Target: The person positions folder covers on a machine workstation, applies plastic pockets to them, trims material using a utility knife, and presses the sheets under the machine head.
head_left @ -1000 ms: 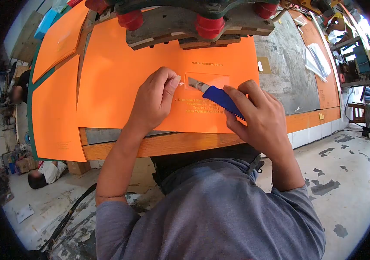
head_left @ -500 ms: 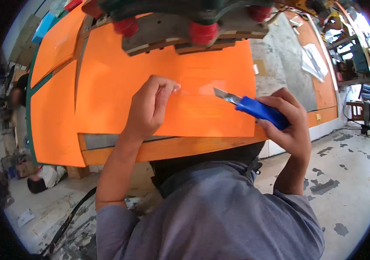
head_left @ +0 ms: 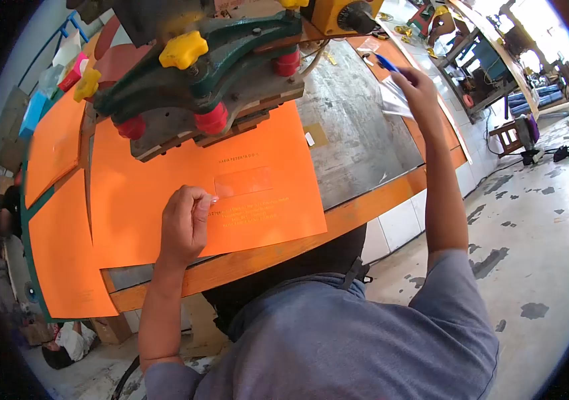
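Observation:
My right hand (head_left: 419,100) is stretched out to the far right of the bench, closed on a blue utility knife (head_left: 386,63), most of which shows past the fingers. My left hand (head_left: 186,223) is pinched over a large orange sheet (head_left: 144,213). A tiny pale bit shows at its fingertips, too small to make out. Just right of those fingertips, a clear rectangular film window (head_left: 248,181) lies on the sheet between lines of faint print.
A green press (head_left: 238,60) with red and yellow knobs overhangs the sheet's far part. More orange sheets (head_left: 58,247) lie at the left. A white plastic packet (head_left: 396,98) is under my right hand. The wooden bench edge (head_left: 284,241) runs before my body.
My right hand has carried the utility knife away from the sheet, to the far right. My left hand stays pinched near the film window. The view has turned rightward.

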`<move>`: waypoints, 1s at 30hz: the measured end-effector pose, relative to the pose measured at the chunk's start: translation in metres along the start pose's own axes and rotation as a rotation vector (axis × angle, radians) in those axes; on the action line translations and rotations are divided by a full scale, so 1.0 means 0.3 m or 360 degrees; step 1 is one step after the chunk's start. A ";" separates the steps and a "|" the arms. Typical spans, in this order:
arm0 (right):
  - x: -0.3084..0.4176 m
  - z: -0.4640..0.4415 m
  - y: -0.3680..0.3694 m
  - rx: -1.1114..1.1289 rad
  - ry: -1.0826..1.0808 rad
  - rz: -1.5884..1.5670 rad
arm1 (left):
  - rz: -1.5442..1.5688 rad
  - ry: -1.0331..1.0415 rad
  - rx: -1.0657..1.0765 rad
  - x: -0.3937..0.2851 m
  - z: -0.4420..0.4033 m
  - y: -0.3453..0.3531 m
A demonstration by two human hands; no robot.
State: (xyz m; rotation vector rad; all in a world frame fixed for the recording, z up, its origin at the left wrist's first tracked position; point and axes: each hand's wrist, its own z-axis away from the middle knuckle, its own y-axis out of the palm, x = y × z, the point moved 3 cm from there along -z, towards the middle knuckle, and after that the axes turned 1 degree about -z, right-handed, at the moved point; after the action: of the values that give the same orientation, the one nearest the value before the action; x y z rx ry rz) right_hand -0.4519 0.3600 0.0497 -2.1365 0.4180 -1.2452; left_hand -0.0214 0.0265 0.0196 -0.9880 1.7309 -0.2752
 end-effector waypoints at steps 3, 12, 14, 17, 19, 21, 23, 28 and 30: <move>0.001 -0.129 0.137 -0.0016 -0.0128 0.0282 | 0.0001 0.0063 0.0023 -0.008 0.008 -0.003; 0.019 -0.308 0.336 0.0040 -0.0160 0.0726 | -0.0017 0.0143 0.0042 0.005 0.026 -0.012; 0.045 -0.312 0.352 0.0077 -0.0146 0.0830 | -0.0014 0.0255 -0.0016 -0.003 0.015 -0.008; 0.018 -0.314 0.362 0.0056 -0.0207 0.0712 | -0.0145 0.0410 -0.0047 -0.025 0.007 -0.011; 0.002 -0.297 0.336 0.0011 -0.0236 0.0601 | -0.0159 0.0386 -0.0016 -0.034 0.012 -0.021; 0.009 -0.238 0.292 -0.0055 -0.0322 0.0431 | -0.0174 0.0360 0.0007 -0.031 0.014 -0.024; 0.099 -0.106 0.225 -0.0109 -0.0433 0.0211 | -0.0171 0.0597 -0.0056 -0.040 0.016 -0.020; 0.399 0.364 0.122 0.0158 -0.0544 -0.0136 | -0.0219 0.0916 0.0031 -0.077 0.038 -0.002; 0.516 0.546 0.137 0.0655 -0.0568 -0.0389 | -0.0210 0.0998 0.0129 -0.097 0.048 0.015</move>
State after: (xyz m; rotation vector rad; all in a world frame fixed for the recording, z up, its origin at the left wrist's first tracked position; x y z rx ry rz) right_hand -0.2309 0.3021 0.0667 -2.0246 -0.2407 -0.9423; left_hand -0.0087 0.0544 0.0308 -1.0215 2.1918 -0.8019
